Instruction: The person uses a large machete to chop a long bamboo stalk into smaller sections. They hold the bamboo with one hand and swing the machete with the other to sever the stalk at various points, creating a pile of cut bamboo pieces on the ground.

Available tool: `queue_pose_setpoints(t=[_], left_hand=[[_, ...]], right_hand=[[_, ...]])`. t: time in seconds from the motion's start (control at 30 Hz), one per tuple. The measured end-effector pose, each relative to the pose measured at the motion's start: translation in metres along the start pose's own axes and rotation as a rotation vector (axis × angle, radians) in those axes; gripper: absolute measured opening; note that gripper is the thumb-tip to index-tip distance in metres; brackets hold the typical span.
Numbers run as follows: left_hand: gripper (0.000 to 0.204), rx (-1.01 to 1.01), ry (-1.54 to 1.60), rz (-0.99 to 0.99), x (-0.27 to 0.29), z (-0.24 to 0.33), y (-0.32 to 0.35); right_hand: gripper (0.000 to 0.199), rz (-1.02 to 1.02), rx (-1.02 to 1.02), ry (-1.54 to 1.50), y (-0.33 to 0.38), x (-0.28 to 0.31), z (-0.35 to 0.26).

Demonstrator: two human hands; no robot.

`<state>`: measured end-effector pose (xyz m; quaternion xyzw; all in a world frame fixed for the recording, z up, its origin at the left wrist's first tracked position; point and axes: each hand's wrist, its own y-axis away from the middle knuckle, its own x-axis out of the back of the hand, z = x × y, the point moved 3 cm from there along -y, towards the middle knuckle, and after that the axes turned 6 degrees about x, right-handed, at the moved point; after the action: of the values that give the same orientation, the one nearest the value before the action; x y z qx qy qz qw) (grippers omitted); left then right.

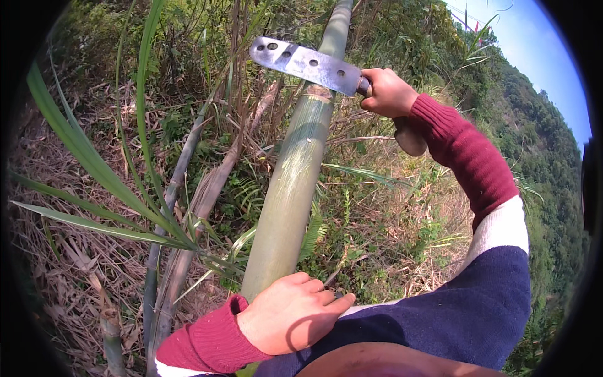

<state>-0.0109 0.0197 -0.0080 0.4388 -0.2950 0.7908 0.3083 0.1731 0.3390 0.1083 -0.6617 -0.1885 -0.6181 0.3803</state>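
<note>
A thick green bamboo pole (295, 169) runs from my body away toward the upper middle, with pale scraped patches on its upper side. My right hand (388, 94) is closed round the handle of a machete (314, 65). The broad, rounded blade with several round holes lies across the pole by a pale, brownish ring; whether it touches cannot be told. The handle's thick end shows below my wrist. My left hand (292, 312) is over the near part of the pole, its fingers bent over it and their tips partly hidden.
Long green grass blades (94, 160) arch in from the left. Thinner dry stalks (201, 201) lean beside the pole, and a cut bamboo stump (112, 336) stands at lower left. Dry leaf litter and low ferns cover the ground. A wooded hillside (534, 138) rises at right.
</note>
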Motion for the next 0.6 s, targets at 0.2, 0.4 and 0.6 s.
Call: queue_pose_setpoints(t=[0.2, 0.4, 0.6], left_hand=[[0.042, -0.028, 0.054, -0.007, -0.005, -0.003, -0.006], [0.040, -0.030, 0.091, 0.061, -0.006, -0.007, 0.004], [0.040, -0.006, 0.104, 0.070, -0.009, -0.005, -0.006]], right_hand=[[0.035, 0.032, -0.190, 0.181, -0.026, 0.028, 0.030], [0.036, 0.023, 0.060, 0.238, -0.013, 0.019, -0.005], [0.035, -0.277, 0.066, 0.245, -0.037, 0.025, -0.022]])
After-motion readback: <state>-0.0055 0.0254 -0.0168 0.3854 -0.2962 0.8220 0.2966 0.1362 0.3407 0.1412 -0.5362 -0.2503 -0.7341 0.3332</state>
